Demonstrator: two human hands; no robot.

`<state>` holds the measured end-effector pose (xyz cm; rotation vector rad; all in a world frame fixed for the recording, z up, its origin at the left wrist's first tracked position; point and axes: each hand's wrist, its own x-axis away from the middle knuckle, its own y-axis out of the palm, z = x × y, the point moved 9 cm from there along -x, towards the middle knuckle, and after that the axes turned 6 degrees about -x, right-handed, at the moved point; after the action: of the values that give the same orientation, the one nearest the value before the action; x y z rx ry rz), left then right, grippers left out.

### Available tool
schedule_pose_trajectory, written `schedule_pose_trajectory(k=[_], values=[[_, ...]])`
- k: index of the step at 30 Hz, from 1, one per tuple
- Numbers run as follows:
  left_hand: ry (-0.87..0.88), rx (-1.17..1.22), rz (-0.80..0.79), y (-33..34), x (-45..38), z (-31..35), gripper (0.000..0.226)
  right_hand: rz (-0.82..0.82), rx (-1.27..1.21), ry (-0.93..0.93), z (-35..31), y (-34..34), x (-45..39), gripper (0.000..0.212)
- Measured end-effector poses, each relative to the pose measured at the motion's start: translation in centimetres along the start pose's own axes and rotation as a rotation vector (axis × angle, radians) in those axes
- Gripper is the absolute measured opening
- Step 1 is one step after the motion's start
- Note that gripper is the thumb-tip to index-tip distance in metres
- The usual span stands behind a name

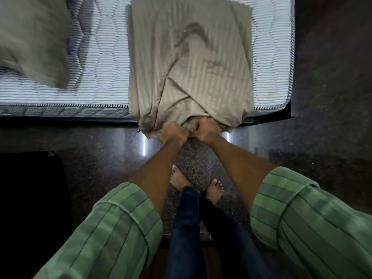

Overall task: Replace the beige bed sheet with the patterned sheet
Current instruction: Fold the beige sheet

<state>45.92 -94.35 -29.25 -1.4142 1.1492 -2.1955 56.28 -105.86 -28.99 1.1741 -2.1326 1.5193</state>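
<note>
Head view, sheet: the beige bed sheet [189,63] lies gathered into a long, loosely folded band across the bare striped mattress [96,77], its near end hanging over the mattress edge toward the floor [302,148].
Head view, left hand: left hand [174,131] is at the hanging end, fingers curled into a bunch of the cloth.
Head view, right hand: right hand [207,128] is just beside it, fingers closed in a fist on the same bunched end; the two hands nearly touch.
Head view, other cloth: a beige pillow [34,41] or similar soft piece lies at the far left of the mattress, blurred.
Patterned sheet: not in view.
Handling, judged: thin woven cloth, soft and limp, light for its bulk; it creases and drapes freely and holds no shape of its own.
Handling, slide: likely to slip easily over the quilted mattress top, so a pull from one end should bring the whole band along, though loose folds may trail and spill open.
Hold, judged: the bunched end is a sound place to grip; a full fistful beats a fingertip pinch, since the weave looks smooth.
Risk: trailing cloth could drag on the floor or catch underfoot near the bare feet [215,190].
</note>
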Motion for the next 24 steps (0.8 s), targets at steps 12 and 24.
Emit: schedule_pose_trajectory(k=[12,24], values=[[0.442,-0.634,0.317,4.4,-1.0,2.2,0.061,0.222,0.65,-0.278,-0.3,3.6,-2.0,0.04],[0.496,-0.509,-0.347,10.7,0.2,0.4,0.027,-0.47,0.408,-0.055,5.3,8.6,1.6,0.045]])
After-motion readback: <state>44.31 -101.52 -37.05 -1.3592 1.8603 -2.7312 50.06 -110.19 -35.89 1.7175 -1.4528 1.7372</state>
